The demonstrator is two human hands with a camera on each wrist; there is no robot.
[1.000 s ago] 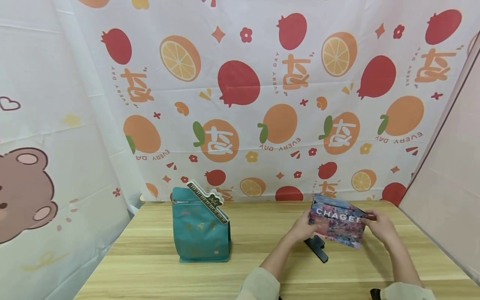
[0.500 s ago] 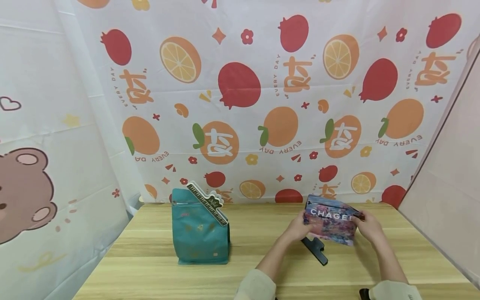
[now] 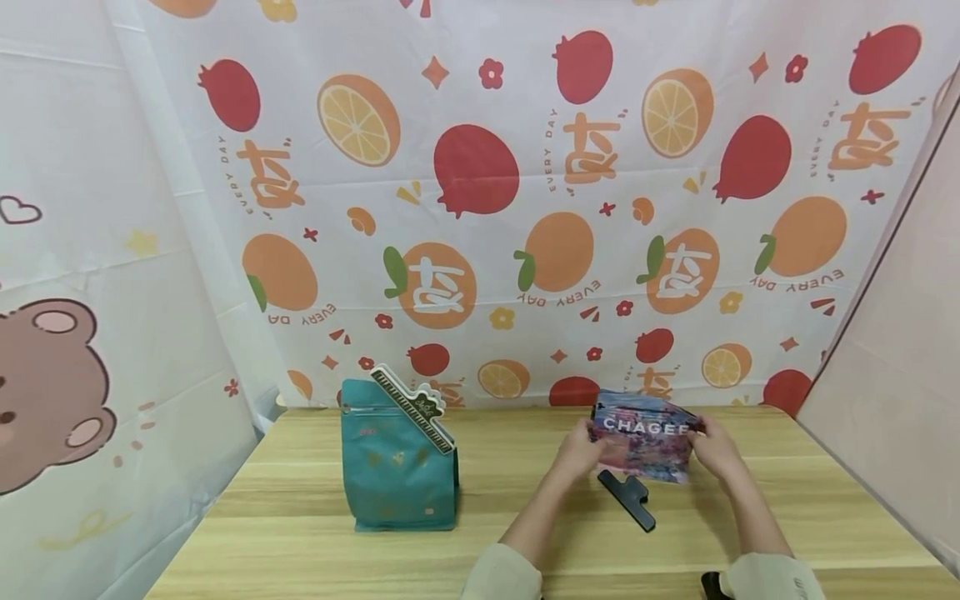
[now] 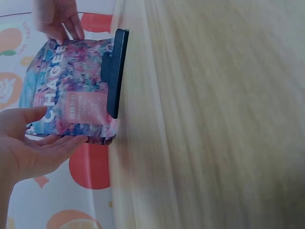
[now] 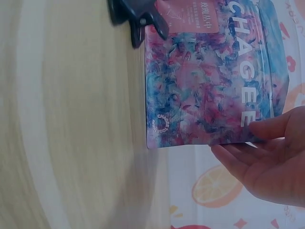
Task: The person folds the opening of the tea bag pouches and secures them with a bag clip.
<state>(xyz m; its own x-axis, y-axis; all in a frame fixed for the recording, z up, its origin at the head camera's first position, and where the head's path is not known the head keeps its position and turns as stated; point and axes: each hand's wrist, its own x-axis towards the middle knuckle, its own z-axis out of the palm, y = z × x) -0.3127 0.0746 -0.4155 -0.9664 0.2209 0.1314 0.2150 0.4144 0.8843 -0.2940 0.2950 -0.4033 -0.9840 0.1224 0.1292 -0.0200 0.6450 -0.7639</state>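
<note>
A blue and pink pouch (image 3: 643, 446) printed CHAGEE stands upright on the table's right half, held at both sides. My left hand (image 3: 577, 452) grips its left side, thumb on the front and fingers behind, as the left wrist view also shows (image 4: 35, 143). On the opposite side my right hand (image 3: 714, 450) pinches the edge near the top; in the right wrist view that hand (image 5: 271, 157) has its thumb on the front face. A black clip (image 3: 628, 500) lies on the table just in front of the pouch.
A teal pouch (image 3: 401, 475) stands on the left half of the wooden table (image 3: 300, 533). A white and black decorated clip (image 3: 414, 408) sits slantwise across its top. A fruit-print curtain (image 3: 480, 250) hangs behind the table.
Both hands have shifted left with the CHAGEE pouch, which now stands farther left and behind the black clip. The clip and the teal pouch have stayed in place.
</note>
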